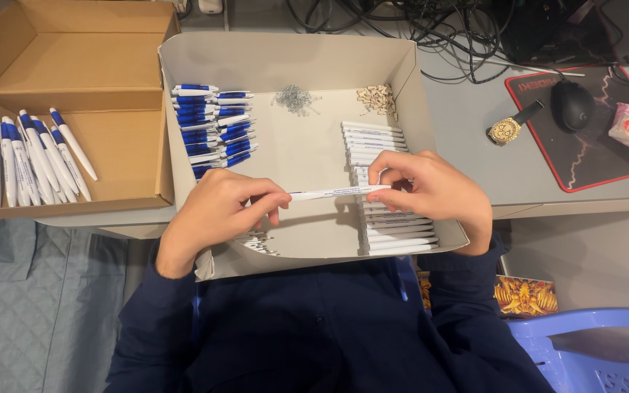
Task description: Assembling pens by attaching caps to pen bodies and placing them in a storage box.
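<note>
- Grey tray (285,54) on the counter (518,171): blue-and-white pen parts (216,124) stacked at left, white barrels (384,149) in a row at right, small springs (294,97) and beige bits (376,98) at the back.
- Brown box (74,65), left of the tray: assembled pens (30,156) lying side by side.
- Left hand (216,211) and right hand (438,193), over the tray: fingers of each pinched on opposite ends of one white pen barrel (336,193), held level.
</note>
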